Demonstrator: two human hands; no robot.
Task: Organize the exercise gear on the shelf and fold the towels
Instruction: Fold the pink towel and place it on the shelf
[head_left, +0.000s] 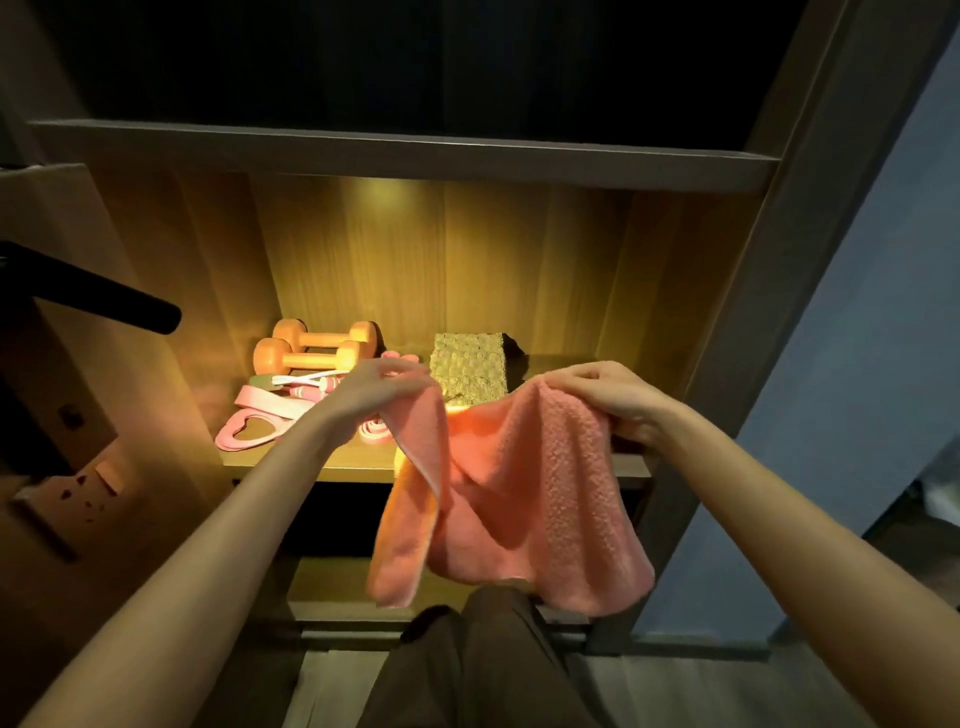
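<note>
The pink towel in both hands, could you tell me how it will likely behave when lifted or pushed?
The pink towel is probably floppy: it sags between the left hand and right hand. It seems light, since pinched corners carry it. Its nubbly pile likely grips rather than slides.

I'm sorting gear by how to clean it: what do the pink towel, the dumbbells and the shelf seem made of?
Pink towel: soft terry or microfibre cloth, judging by its nubby pile and limp drape between left hand and right hand. Dumbbells: smooth matte coating, perhaps vinyl or neoprene; the core is hidden. Shelf: wood-grain board, possibly laminate, going by its streaked grain and flat sheen.
</note>
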